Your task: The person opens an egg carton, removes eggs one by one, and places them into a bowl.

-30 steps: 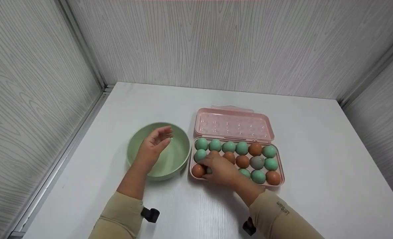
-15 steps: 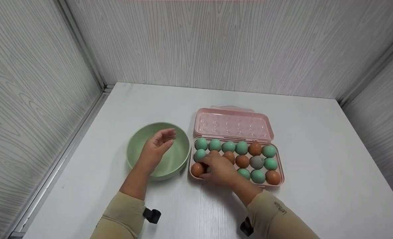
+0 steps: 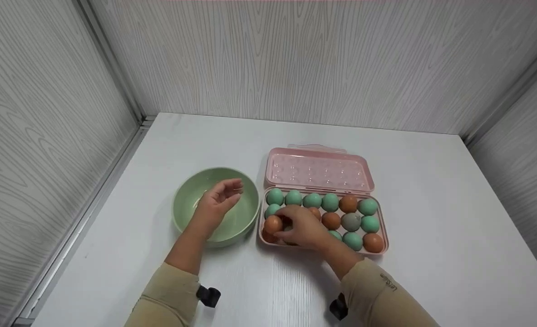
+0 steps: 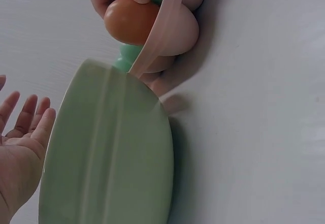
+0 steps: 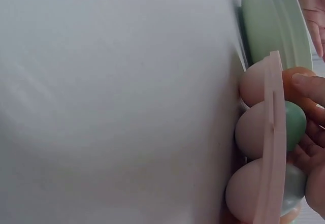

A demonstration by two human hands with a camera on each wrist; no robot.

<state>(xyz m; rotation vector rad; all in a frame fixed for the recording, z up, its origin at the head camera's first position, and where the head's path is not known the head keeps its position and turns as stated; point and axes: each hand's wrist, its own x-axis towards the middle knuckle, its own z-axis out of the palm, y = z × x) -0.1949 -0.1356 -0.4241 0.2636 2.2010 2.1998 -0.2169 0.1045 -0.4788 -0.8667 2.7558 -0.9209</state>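
In the head view a brown egg [image 3: 273, 224] is pinched between the thumb and fingers of my right hand [image 3: 305, 228], at the left end of a pink egg box [image 3: 385, 245]. The egg sits above its neighbours; brown shows beneath it, and I cannot tell whether that is another egg. The left wrist view shows the same brown egg [image 4: 131, 21] over the box's rim. My left hand [image 3: 214, 206] hovers over a light green bowl [image 3: 182, 200], palm turned inward, fingers loosely bent, holding nothing. My right hand hides several cells.
Green and brown eggs, plus one greyish egg [image 3: 351, 222], fill the visible cells. The box's lid [image 3: 318, 170] lies folded back behind it. Bowl and box stand side by side on a white table [image 3: 431, 204] with pale panels [image 3: 286, 59] around it.
The brown egg has risen slightly from the box's front left corner in my right hand's pinch. My left hand has drifted a little to the right over the bowl.
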